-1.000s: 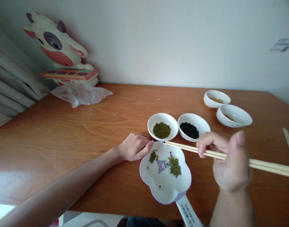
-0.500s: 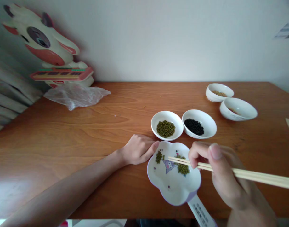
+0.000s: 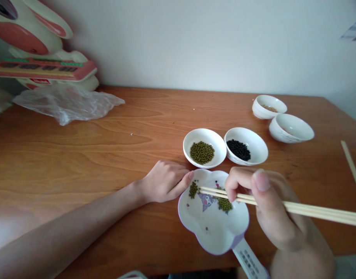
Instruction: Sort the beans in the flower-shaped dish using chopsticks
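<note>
A white, flower-shaped dish (image 3: pixel 216 226) with a purple rim, a cartoon print and a long handle sits near the table's front. My left hand (image 3: pixel 167 182) is closed at its left rim, thumb on the edge, other fingers curled and partly hidden. In my right hand (image 3: pixel 268 197) is a pair of pale chopsticks (image 3: pixel 320 211), their tips over the dish beside a small cluster of green mung beans (image 3: pixel 193 190). A larger heap of mung beans (image 3: pixel 225 205) lies to the right, partly under the chopsticks. No bean shows clearly between the tips.
Behind the dish stand a white bowl of mung beans (image 3: pixel 204 134) and a white bowl of black beans (image 3: pixel 258 149). Two more white bowls (image 3: pixel 292 133) stand at the back right. A pale stick (image 3: pixel 351 162) lies far right. A plastic bag (image 3: pixel 70 104) and cow toy (image 3: pixel 50 69) are left.
The chopstick tips have moved left, up to the small mung bean cluster. My view has shifted closer and slightly right. The left hand stays at the dish's rim.
</note>
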A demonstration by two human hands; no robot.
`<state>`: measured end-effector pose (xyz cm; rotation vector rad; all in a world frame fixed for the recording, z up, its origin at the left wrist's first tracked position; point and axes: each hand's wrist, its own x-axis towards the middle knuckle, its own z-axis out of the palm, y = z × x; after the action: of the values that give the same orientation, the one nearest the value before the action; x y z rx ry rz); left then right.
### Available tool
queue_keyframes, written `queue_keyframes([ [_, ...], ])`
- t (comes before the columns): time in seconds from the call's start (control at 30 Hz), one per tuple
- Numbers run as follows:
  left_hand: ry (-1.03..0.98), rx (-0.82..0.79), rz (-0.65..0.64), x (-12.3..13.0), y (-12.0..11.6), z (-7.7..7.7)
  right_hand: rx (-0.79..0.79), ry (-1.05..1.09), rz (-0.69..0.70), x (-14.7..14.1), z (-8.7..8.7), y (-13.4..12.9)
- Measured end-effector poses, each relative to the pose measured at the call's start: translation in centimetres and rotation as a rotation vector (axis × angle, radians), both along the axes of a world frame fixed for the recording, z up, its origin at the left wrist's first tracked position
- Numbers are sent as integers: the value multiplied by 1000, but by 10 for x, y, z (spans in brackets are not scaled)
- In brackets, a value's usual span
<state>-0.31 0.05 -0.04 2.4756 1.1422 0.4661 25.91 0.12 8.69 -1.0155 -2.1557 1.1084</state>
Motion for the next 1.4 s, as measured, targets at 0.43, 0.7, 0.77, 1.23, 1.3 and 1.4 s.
queue_keyframes([
  [0.43,-6,12,-4,1,1,2,15,-22,-13,-3,1,-3],
  [0.7,-6,-18,-9,0,-1,2,16,5,-36,1,-4,-1],
  [0.77,-4,-19,-6,0,-1,1,18,4,-40,2,-6,-1],
  [1.23,-7,-38,-3,0,-1,3,8,-20,-34,1,-5,0],
  [1.3,-7,-40,-2,0,-1,3,10,-23,-30,0,-4,0],
  [1.4,-7,-33,-2,0,-1,3,12,-22,-12,-1,-3,-2],
])
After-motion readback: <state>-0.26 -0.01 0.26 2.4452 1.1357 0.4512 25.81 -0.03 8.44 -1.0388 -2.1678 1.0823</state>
